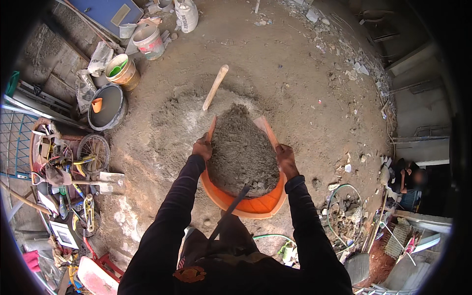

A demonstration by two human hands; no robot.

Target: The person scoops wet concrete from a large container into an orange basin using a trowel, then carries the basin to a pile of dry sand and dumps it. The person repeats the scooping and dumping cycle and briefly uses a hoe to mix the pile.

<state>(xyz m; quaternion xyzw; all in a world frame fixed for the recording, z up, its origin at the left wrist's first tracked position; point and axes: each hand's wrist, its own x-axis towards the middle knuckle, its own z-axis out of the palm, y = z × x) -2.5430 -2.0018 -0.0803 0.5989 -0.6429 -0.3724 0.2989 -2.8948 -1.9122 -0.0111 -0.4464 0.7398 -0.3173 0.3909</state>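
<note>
An orange tub (269,202) lies in front of me on the ground, heaped with wet grey mortar (243,155). The mortar reaches past the tub's far side, whose rim is hidden. My left hand (202,147) is closed round the left rim, and my right hand (286,160) grips the right rim opposite. A dark bar (231,210) slants across the near rim toward my legs; what it belongs to is unclear. Just beyond the mortar a pale wooden handle (215,88) points away from me, its lower end at the mix.
At the far left stand buckets (130,76), a round water tub (109,123) with an orange scoop, and a sack (186,17). A shovel (112,183) and a bicycle (93,153) are on the left. Rubble (346,219) and a hose lie right; another person (405,177) is at the right edge.
</note>
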